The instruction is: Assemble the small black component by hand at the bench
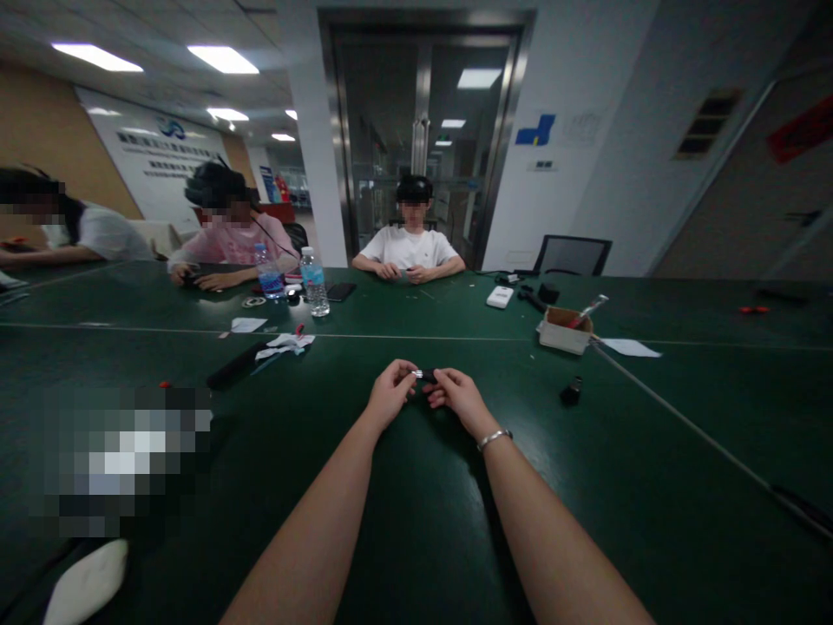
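Note:
A small dark object with a shiny silver end (424, 376) is held between my two hands, just above the green table (416, 486). The fingers of my left hand (391, 392) pinch its silver end. My right hand (459, 398), with a silver bracelet (495, 439) on the wrist, grips the dark end. The hands are close together, with a short stretch of the object showing between the fingertips. What exactly the object is, I cannot make out.
A small box (565, 335) and a black item (571, 391) lie to the right. Bottles (315, 285), papers (286, 345) and a black bar-shaped thing (235, 366) are on the left. A person (414, 247) sits opposite; others sit at the left.

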Action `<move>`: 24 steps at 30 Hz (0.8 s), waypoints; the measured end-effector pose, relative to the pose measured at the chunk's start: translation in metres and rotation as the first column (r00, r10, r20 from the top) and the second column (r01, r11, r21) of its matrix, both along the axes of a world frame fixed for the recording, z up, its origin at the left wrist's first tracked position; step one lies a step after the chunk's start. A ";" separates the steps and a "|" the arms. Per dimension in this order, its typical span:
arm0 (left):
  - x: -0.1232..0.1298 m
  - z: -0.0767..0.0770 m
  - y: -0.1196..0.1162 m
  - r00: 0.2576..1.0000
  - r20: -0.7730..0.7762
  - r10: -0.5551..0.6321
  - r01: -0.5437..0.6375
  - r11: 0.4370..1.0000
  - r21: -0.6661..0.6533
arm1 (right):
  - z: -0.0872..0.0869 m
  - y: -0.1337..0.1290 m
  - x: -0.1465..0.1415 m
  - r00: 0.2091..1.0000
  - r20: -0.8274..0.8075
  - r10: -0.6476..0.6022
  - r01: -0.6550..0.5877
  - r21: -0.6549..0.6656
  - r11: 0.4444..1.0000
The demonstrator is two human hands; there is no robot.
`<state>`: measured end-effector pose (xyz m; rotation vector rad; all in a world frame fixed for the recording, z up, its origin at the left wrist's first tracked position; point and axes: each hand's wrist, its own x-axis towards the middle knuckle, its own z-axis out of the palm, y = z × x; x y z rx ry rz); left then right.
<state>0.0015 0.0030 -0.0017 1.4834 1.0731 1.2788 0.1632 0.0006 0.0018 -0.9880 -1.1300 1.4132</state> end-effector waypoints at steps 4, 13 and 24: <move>-0.001 -0.001 0.000 0.999 -0.028 0.021 -0.021 1.000 0.011 | 0.000 0.000 0.000 1.000 0.006 0.002 -0.002 -0.002 1.000; -0.002 0.001 0.000 0.998 -0.013 0.062 -0.062 0.998 0.013 | 0.000 -0.001 0.001 1.000 -0.002 0.026 -0.026 0.015 1.000; 0.000 -0.002 0.003 0.996 0.001 0.088 -0.088 0.996 -0.017 | 0.001 -0.001 0.001 1.000 0.004 0.024 -0.024 0.013 1.000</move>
